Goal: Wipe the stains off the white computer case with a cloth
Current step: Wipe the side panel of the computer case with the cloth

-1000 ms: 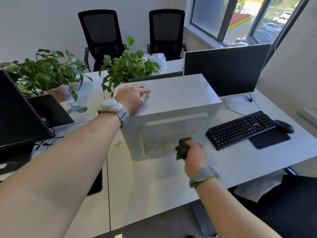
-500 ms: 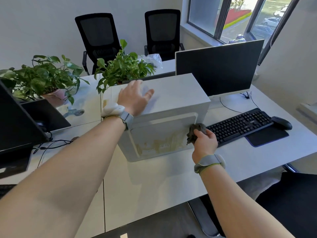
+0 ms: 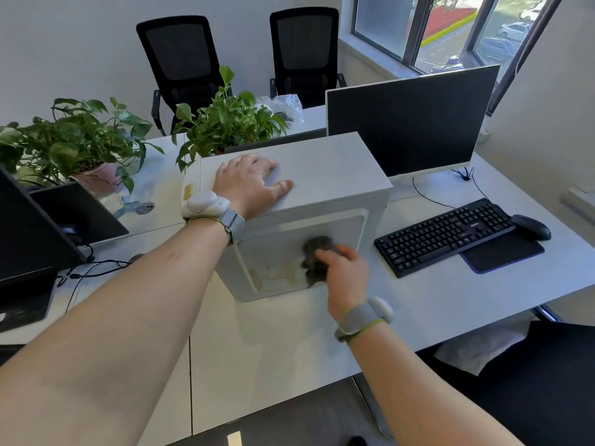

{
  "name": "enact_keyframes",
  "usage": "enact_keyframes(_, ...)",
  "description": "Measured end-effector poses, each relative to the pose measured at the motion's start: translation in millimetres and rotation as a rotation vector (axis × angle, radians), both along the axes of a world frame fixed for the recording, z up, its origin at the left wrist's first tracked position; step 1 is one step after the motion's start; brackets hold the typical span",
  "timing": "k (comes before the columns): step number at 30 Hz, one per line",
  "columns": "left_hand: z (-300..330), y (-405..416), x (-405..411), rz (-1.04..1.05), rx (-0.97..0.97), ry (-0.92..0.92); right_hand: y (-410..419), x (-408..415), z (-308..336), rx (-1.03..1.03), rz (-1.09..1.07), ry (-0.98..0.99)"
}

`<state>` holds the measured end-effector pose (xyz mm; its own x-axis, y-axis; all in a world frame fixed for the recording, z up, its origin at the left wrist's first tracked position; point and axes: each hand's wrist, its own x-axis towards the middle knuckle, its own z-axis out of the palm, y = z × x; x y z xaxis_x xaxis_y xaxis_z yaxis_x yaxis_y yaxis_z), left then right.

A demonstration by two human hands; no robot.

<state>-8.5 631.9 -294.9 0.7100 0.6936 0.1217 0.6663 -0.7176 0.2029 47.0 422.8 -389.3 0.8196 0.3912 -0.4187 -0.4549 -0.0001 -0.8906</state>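
Right hand grips cloth against case.

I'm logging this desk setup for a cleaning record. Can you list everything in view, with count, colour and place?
computer case: 1, white, mid desk, yellowish stains low on its near side
cloth: 1, dark grey, against the case's near side
desk: white, under everything
monitor: 1, black screen, right of the case
keyboard: 1, black, right of the case
mouse: 1, black, on a dark pad
potted plants: 2, green, behind and left of the case
chairs: 2, black, by the wall
left hand: flat on the case top
right hand: grips the cloth
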Motion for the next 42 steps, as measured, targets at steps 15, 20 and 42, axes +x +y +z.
enact_keyframes(15,3.6,-3.6,0.4,0.002,0.0,-0.017,-21.8,31.9,-32.2,-0.172,-0.11,-0.106)
enact_keyframes(20,3.5,-2.7,0.3,0.009,-0.015,-0.016,-13.5,44.9,4.7,0.035,-0.099,-0.442)
enact_keyframes(42,5.5,-5.1,0.7,0.016,-0.035,0.009,23.4,-25.8,-41.7,-0.098,0.439,-0.087)
